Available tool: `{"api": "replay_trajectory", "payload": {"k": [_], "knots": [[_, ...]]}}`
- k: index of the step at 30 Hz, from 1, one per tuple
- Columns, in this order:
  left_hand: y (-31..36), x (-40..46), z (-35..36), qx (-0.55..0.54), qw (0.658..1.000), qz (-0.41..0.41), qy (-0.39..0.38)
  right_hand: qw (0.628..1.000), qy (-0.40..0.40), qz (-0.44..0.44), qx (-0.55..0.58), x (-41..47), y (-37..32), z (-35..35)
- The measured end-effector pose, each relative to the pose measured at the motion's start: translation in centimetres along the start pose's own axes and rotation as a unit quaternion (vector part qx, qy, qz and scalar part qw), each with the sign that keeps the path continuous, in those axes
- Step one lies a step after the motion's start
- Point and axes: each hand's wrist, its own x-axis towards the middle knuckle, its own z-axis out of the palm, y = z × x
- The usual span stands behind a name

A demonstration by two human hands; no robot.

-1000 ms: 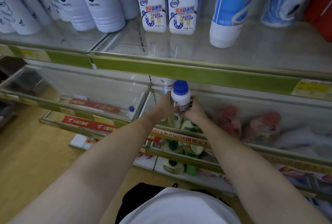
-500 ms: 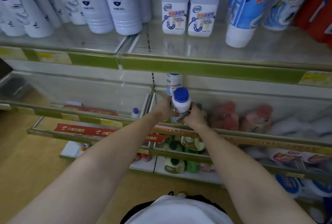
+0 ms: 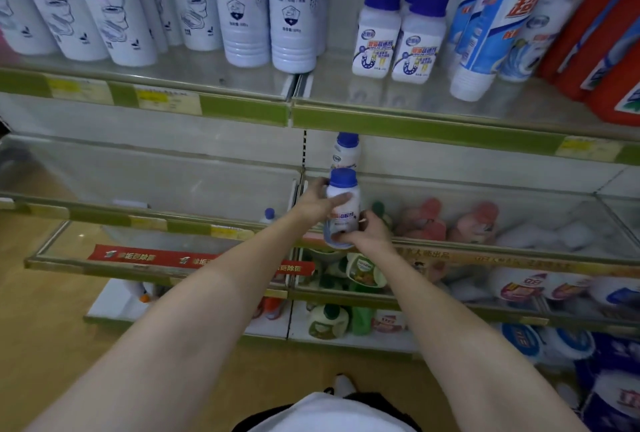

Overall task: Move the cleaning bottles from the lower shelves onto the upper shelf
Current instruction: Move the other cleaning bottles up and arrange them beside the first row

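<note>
You have bare upper shelf (image 3: 398,99) in front of the two blue-capped bottles (image 3: 398,40); tall white bottles (image 3: 270,9) wall it on the left, blue-and-white bottles (image 3: 502,23) on the right. The green shelf lip (image 3: 433,130) overhangs your way up.

The left hand (image 3: 317,201) wraps the small white bottle with the blue cap (image 3: 342,205), covering its left side, and the right hand (image 3: 363,232) hides its base. Behind it, a second white blue-capped bottle (image 3: 346,151) shows only its top half. The tall white bottles with dark print (image 3: 104,6) on the far upper shelf lose their caps at the top edge. The red containers (image 3: 609,51) far right run off the frame. Yellow price tags (image 3: 588,147) on the green shelf rail blur beyond reading. Pink bottles (image 3: 474,224) behind the clear shelf guard look smeared.
</note>
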Motion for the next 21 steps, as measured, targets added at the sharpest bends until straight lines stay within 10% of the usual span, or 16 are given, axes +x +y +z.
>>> {"api": "replay_trajectory", "payload": {"k": [21], "knots": [[-9.4, -6.9, -3.7, -0.242, 0.946, -0.18, 0.12, 0.981, 0.005, -0.036, -0.191, -8.6, 1.2, 7.3]]}}
